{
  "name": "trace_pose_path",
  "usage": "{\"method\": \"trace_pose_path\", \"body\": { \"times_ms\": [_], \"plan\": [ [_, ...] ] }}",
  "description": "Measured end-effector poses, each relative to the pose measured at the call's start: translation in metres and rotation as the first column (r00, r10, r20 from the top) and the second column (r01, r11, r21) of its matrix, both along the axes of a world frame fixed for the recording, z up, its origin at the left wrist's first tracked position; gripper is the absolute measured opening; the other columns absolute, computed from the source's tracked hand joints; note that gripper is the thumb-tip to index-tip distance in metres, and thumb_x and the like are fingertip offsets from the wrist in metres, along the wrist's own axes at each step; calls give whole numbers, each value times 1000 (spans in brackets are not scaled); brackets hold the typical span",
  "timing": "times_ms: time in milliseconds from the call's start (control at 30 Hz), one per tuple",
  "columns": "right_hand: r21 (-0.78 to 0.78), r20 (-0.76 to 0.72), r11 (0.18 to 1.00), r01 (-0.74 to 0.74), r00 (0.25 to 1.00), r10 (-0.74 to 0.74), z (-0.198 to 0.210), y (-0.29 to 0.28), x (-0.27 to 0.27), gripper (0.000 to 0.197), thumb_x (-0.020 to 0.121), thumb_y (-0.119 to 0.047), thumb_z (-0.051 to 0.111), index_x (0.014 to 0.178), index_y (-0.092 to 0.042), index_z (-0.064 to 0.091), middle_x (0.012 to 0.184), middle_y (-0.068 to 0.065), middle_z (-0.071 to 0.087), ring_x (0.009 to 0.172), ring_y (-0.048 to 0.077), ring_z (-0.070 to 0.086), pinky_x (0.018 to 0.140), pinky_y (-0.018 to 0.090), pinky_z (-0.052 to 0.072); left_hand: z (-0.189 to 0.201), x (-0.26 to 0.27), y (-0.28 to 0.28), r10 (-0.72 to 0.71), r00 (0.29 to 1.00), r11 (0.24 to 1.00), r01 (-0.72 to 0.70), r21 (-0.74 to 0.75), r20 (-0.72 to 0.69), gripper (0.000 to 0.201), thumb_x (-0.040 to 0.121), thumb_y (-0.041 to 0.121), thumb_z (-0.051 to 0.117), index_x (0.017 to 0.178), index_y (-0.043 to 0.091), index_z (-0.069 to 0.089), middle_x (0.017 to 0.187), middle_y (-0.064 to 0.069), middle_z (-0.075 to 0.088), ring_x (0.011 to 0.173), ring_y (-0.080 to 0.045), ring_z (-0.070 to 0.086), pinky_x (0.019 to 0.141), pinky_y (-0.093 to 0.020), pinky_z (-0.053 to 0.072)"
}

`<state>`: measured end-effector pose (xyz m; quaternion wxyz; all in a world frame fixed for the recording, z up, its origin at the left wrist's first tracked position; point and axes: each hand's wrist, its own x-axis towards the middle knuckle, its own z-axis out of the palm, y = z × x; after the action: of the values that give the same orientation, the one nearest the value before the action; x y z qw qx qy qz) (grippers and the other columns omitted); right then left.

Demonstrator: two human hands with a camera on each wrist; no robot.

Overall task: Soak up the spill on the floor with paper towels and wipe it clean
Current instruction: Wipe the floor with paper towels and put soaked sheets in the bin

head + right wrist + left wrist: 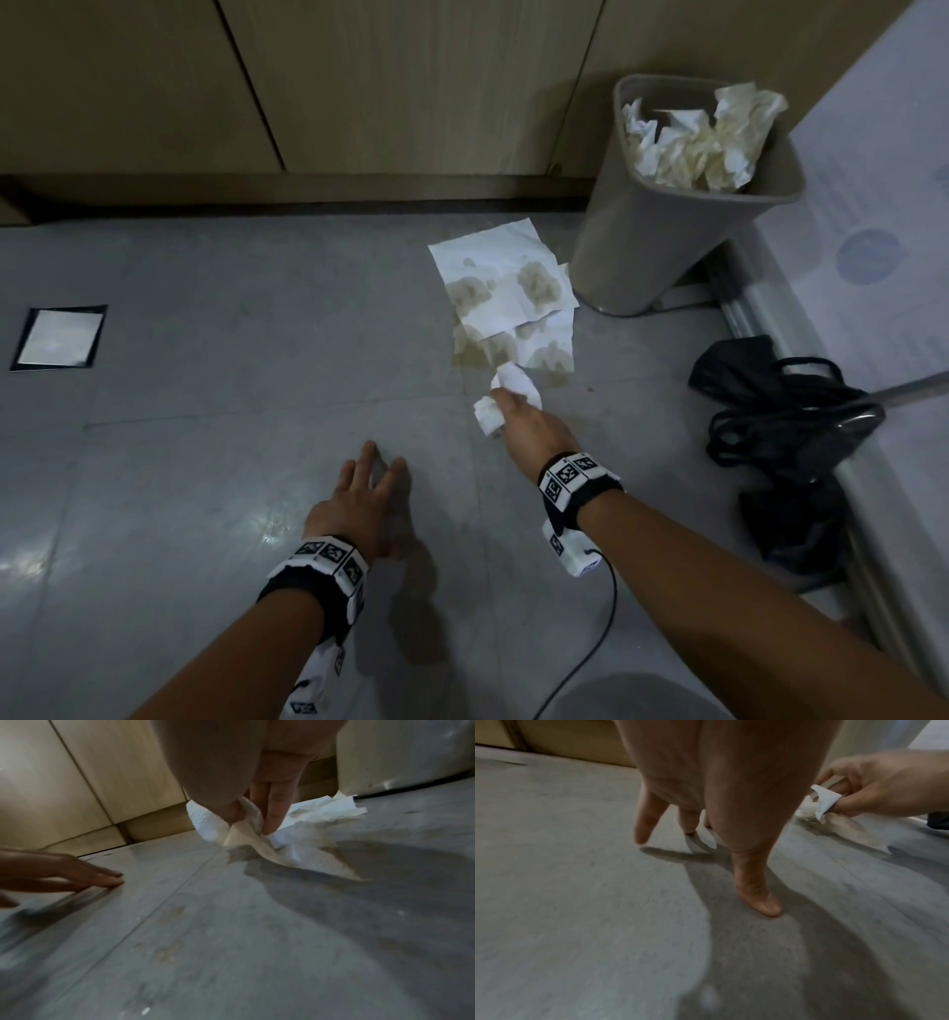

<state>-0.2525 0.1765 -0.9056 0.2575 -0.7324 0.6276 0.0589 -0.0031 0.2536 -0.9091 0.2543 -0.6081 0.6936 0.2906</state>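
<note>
From the head view, the right hand (529, 429) is curled around a crumpled paper towel (506, 398), gripping it just above the grey tiled floor (205, 437). Right beyond it lie flat paper towels (508, 293), blotched brown where they have soaked up the spill, overlapping one another beside a grey bin (662, 246) stuffed with used towels. The left hand (359, 498) holds nothing; its fingers are spread and straight, tips on the floor.

The left wrist view shows the left hand's fingers (645, 821) extended downward, the thumb tip and one fingertip meeting the tile, nothing between them. At the right edge the right hand (885, 785) pinches a white fold of towel (826, 801) between thumb and fingers.

In the right wrist view the right hand's fingers (276, 809) close on the bunched towel (257, 833), whose loose, partly stained end trails onto the floor. Faint brownish marks (167, 953) dot the tile nearer the camera. The left hand (64, 872) lies flat at the left.
</note>
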Motion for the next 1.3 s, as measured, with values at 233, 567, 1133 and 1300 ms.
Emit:
{"method": "trace_pose_path", "body": {
  "times_ms": [233, 567, 1133, 1300],
  "plan": [
    [89, -103, 983, -161, 980, 170, -44, 19, 9, 70, 100, -57, 16, 156, -22, -8, 161, 0, -23, 148, 24, -21, 121, 49, -6, 1, -6, -8, 85, 996, 996, -85, 30, 0, 123, 72, 60, 78, 153, 44, -13, 158, -2, -35, 150, -35, -19, 109, -71, 25],
    [30, -130, 988, -152, 979, 154, -46, 14, 0, 74, 102, -52, 17, 154, -8, -11, 160, 12, -22, 148, 27, -20, 122, 41, -3, -8, -8, -29, 292, 955, 954, -287, 82, -49, 128, 71, 43, 86, 151, 48, -14, 153, 0, -43, 147, -40, -26, 104, -79, 21],
    [-2, -132, 997, -81, 988, 80, -32, 5, -58, 77, 90, 8, 35, 155, -7, -3, 163, 10, -9, 151, 20, -6, 122, 29, -1, -2, -10, -34, 290, 956, 952, -282, 120, -52, 138, 61, 57, 87, 152, 46, -15, 153, -1, -43, 146, -39, -28, 105, -79, 20],
    [10, -114, 990, -142, 983, 142, -35, 18, -49, 79, 88, 15, 33, 156, -8, -1, 163, 9, -11, 151, 20, -9, 122, 29, 4, -4, -9, -34, 291, 956, 952, -284, 116, -45, 139, 59, 60, 87, 152, 46, -16, 153, -1, -43, 146, -40, -27, 104, -79, 21]
  ]
}}
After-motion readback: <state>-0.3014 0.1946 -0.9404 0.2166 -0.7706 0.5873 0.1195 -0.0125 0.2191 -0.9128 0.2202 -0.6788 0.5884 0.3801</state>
